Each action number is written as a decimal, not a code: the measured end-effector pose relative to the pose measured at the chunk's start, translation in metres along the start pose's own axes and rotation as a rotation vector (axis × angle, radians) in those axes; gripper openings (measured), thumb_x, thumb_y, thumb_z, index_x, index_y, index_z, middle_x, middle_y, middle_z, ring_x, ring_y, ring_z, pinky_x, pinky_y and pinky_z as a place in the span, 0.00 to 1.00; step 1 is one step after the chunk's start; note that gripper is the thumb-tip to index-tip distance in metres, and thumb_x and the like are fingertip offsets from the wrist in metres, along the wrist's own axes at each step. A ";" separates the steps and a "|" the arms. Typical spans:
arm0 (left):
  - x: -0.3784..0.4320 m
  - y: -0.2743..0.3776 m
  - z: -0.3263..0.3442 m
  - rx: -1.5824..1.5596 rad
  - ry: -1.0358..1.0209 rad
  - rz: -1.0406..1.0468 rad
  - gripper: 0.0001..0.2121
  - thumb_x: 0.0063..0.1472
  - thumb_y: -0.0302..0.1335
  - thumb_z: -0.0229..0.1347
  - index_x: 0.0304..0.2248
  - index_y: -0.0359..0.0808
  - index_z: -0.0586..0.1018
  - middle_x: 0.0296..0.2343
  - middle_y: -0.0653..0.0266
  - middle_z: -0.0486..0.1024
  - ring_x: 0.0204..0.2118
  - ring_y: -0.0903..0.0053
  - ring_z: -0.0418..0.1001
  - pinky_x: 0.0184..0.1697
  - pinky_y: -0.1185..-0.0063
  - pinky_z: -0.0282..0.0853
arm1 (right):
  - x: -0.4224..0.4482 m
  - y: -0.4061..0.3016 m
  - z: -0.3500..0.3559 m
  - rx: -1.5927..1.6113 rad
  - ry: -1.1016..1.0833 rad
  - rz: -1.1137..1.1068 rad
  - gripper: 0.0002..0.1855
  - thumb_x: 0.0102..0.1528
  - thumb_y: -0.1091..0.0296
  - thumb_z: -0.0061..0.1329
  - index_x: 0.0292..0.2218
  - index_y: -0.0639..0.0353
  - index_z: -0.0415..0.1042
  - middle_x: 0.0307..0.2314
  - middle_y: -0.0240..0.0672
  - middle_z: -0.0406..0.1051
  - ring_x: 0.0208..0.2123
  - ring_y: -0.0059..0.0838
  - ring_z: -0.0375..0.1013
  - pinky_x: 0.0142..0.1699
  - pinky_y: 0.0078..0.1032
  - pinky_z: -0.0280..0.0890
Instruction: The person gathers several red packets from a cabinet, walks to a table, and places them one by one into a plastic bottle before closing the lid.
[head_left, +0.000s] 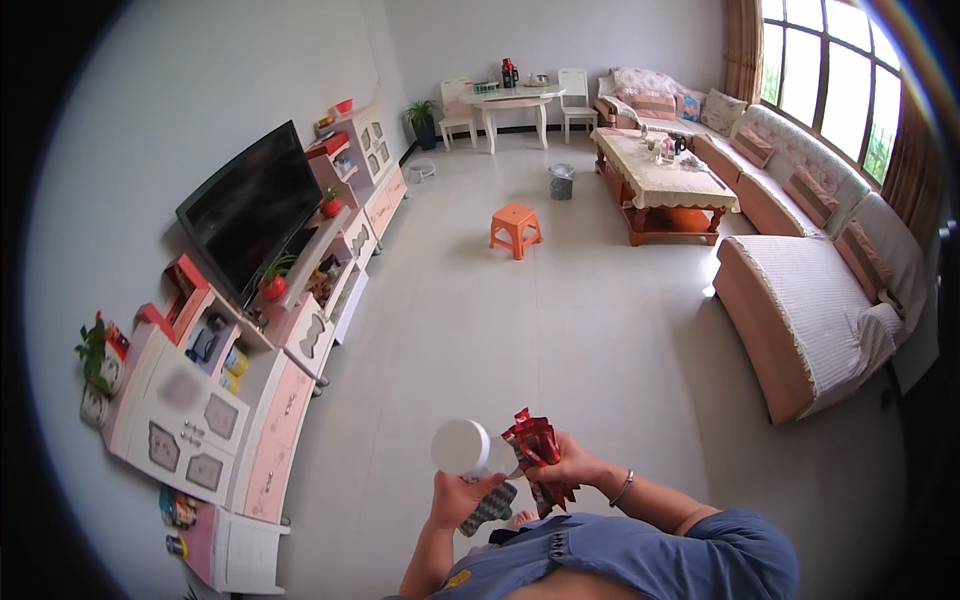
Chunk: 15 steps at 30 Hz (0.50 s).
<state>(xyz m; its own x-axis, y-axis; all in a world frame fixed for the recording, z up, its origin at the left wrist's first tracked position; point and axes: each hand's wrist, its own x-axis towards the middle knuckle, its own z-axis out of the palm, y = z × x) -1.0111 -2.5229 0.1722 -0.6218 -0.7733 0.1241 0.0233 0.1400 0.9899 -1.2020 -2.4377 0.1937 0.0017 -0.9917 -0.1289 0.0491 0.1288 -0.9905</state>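
In front of my body, my left hand (457, 496) grips a container with a round white lid (460, 448), its lid facing up toward the camera. My right hand (566, 463) holds a bunch of shiny red packets (534, 444), some sticking out above the fingers and some hanging below. The packets are close beside the container; whether they touch it I cannot tell. A clear part (501, 456) shows between the two hands. Under my left hand a grey patterned thing (487, 508) is partly visible; what it is I cannot tell.
An orange plastic stool (515, 225) stands on the tiled floor ahead, with a grey waste bin (561, 182) behind it. Along the left wall runs a pink and white cabinet (281, 405) with a television (251, 214). A cloth-covered coffee table (660, 176) and a sofa (780, 330) stand right.
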 end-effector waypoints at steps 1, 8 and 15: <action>0.026 -0.002 -0.005 0.002 -0.010 -0.003 0.19 0.44 0.27 0.62 0.36 0.29 0.71 0.28 0.63 0.74 0.31 0.79 0.71 0.35 0.80 0.67 | 0.019 -0.003 -0.010 0.006 0.033 -0.012 0.22 0.41 0.71 0.53 0.38 0.61 0.61 0.29 0.30 0.67 0.31 0.19 0.66 0.38 0.22 0.64; 0.195 -0.026 -0.019 0.146 -0.115 0.079 0.19 0.43 0.30 0.63 0.34 0.30 0.72 0.28 0.62 0.74 0.31 0.79 0.71 0.35 0.79 0.67 | 0.145 -0.010 -0.096 0.060 0.146 0.017 0.24 0.40 0.71 0.55 0.39 0.61 0.61 0.30 0.30 0.67 0.32 0.19 0.66 0.40 0.22 0.63; 0.369 -0.050 -0.052 0.085 -0.065 0.054 0.20 0.43 0.30 0.63 0.35 0.30 0.71 0.30 0.61 0.73 0.32 0.78 0.71 0.36 0.79 0.67 | 0.318 -0.036 -0.185 0.031 0.067 0.019 0.23 0.40 0.71 0.54 0.39 0.61 0.61 0.30 0.30 0.67 0.33 0.19 0.66 0.40 0.22 0.63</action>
<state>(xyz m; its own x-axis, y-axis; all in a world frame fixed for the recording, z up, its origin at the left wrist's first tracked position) -1.2012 -2.8474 0.1716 -0.6707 -0.7221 0.1694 -0.0069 0.2345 0.9721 -1.3877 -2.7565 0.1793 -0.0635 -0.9864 -0.1515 0.0803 0.1462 -0.9860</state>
